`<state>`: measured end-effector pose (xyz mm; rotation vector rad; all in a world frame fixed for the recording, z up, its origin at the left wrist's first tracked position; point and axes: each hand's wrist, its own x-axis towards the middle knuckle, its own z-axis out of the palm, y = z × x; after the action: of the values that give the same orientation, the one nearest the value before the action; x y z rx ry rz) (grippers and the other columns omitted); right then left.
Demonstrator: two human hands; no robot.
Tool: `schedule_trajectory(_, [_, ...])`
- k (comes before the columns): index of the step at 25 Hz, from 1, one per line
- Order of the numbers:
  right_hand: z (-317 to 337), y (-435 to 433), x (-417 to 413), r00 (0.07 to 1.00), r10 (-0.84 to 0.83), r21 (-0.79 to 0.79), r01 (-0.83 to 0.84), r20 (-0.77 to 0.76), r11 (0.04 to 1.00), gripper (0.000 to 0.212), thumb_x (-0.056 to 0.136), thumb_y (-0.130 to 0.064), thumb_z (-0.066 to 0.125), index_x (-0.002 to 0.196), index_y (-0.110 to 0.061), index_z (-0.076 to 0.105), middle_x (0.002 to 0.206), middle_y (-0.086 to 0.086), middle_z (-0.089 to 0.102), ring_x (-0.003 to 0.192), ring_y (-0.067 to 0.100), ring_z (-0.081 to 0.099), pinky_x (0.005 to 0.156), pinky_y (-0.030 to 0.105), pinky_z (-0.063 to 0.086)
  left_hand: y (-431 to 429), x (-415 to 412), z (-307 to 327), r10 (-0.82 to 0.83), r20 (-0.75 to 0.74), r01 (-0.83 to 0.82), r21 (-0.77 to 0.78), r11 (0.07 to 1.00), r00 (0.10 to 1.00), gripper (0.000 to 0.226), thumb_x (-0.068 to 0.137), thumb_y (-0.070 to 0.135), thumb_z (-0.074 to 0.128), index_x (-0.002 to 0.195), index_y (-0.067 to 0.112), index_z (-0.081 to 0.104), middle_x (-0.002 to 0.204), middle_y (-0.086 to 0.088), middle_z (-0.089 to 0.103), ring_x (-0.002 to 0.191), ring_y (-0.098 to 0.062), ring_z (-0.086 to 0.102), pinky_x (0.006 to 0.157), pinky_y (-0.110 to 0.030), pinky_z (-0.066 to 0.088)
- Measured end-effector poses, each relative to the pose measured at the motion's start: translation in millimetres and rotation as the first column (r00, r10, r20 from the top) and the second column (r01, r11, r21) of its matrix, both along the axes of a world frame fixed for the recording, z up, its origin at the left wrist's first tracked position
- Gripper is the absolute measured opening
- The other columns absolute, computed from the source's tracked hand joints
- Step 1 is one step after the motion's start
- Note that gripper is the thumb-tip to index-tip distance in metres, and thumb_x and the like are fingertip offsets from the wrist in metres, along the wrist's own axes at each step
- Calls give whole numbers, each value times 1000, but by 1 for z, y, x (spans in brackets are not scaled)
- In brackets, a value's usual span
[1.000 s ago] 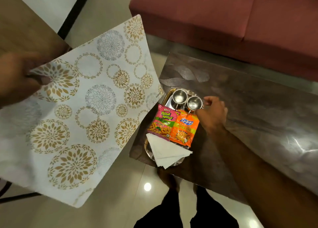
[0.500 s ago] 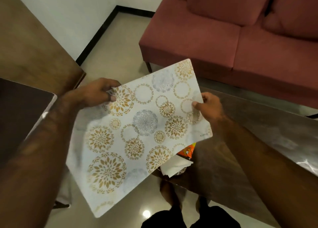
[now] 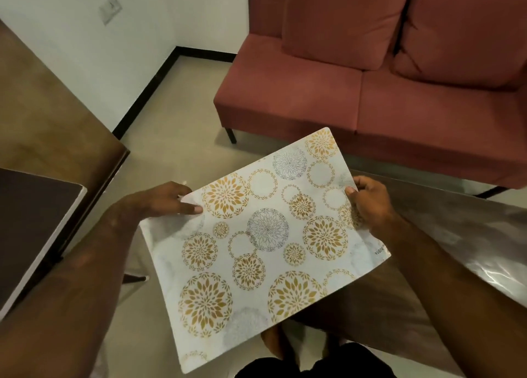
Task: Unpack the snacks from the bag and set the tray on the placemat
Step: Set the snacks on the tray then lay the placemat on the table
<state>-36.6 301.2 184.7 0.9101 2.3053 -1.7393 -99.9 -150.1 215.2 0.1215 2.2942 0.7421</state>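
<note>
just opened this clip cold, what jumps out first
A white placemat with gold flower circles fills the centre, held in the air by the left hand and right hand at opposite edges. Behind it stands a red sofa, upper right.

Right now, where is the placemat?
In the head view, the floral placemat is held mid-air between the left hand and right hand, over the near-left corner of the dark table.
</note>
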Motion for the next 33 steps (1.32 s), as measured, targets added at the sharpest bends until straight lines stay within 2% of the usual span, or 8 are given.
schedule_trajectory(4, [2, 33, 6, 994, -113, -14, 113, 4, 994, 19, 108, -12, 59, 119, -10, 73, 109, 11, 78, 76, 19, 71, 61, 28, 54, -18, 3, -3, 221, -110, -227, -42, 973, 969, 31, 77, 36, 87, 94, 15, 74, 76, -4, 77, 59, -18, 73, 45, -25, 48])
schedule_trajectory(7, [-2, 52, 13, 977, -215, -55, 214, -10, 975, 16, 108, -9, 56, 113, -9, 71, 80, 6, 69, 41, 4, 61, 35, 17, 42, -10, 14, -17, 491, -21, -481, 170, 860, 871, 38, 78, 33, 87, 108, 21, 67, 82, -8, 79, 69, -23, 76, 60, -33, 57])
schedule_trajectory(9, [-5, 65, 23, 961, -276, -85, 275, -2, 958, 16, 108, -8, 55, 110, -12, 70, 75, 4, 65, 31, -3, 55, 31, 15, 40, 13, 23, -29, 495, 120, -509, 230, 829, 860, 41, 82, 43, 81, 114, 22, 66, 101, -10, 77, 88, -27, 75, 74, -41, 60])
schedule_trajectory(13, [-15, 95, 47, 943, -334, -91, 334, 17, 938, 16, 107, -8, 56, 104, -15, 70, 85, 5, 73, 51, 7, 67, 36, 16, 47, 66, 41, -53, 402, 274, -473, 282, 835, 874, 28, 96, 32, 69, 122, 23, 65, 114, -4, 78, 97, -30, 77, 83, -49, 62])
schedule_trajectory(16, [-23, 121, 64, 925, -380, -90, 381, 31, 920, 18, 107, -10, 57, 98, -18, 70, 89, 2, 76, 67, 14, 70, 39, 19, 51, 100, 47, -62, 433, 237, -492, 329, 806, 869, 21, 100, 21, 62, 121, 21, 66, 110, -5, 79, 96, -32, 77, 77, -49, 62])
schedule_trajectory(24, [-66, 244, 116, 895, -444, -61, 446, 49, 893, 14, 108, -9, 55, 112, -13, 68, 86, 0, 72, 67, 14, 66, 39, 18, 50, 238, 50, -84, 386, 194, -431, 355, 829, 902, 17, 99, 15, 62, 113, 21, 70, 104, 3, 81, 90, -20, 78, 71, -37, 63])
schedule_trajectory(30, [-94, 394, 145, 880, -456, -110, 470, 129, 876, 23, 108, -13, 54, 95, -27, 65, 116, 14, 77, 104, 35, 76, 92, 55, 63, 399, 69, -107, 378, 213, -430, 318, 845, 901, 29, 100, 5, 59, 126, 15, 65, 118, -6, 76, 108, -27, 72, 90, -44, 57])
schedule_trajectory(33, [-111, 463, 152, 873, -461, -40, 472, 159, 881, 18, 108, -14, 55, 97, -23, 66, 117, 16, 76, 106, 41, 75, 96, 63, 60, 472, 72, -117, 388, 238, -448, 301, 842, 890, 29, 100, 6, 59, 129, 8, 64, 119, -11, 74, 106, -31, 72, 87, -46, 59])
